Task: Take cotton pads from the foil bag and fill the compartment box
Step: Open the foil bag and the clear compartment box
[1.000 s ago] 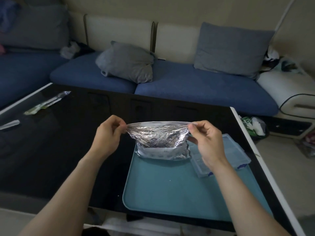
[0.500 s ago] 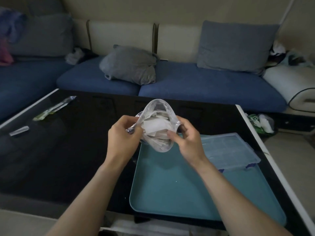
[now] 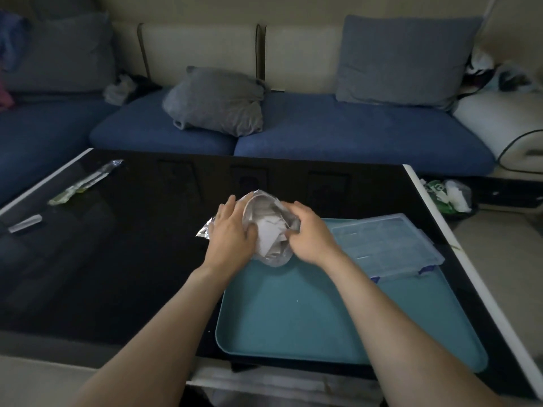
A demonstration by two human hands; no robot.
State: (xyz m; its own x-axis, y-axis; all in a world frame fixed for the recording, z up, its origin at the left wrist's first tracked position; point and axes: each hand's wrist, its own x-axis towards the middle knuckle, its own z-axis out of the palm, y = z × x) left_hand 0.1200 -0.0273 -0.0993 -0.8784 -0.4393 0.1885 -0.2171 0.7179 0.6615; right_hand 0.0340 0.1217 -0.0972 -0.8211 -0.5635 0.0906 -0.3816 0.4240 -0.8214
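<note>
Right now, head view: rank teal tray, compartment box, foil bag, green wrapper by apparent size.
1. teal tray
2. compartment box
3. foil bag, partly hidden by both hands
4. green wrapper
The tray lies nearest the camera, which exaggerates it; the wrapper is farther off.

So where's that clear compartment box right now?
The compartment box lies on the teal tray at its far right corner, lid shut, just right of the right hand.

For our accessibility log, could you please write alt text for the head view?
Two bare hands, left hand and right hand, hold an open crinkled silver foil bag of white cotton pads above a teal plastic tray, where a closed clear plastic compartment box lies.
</note>
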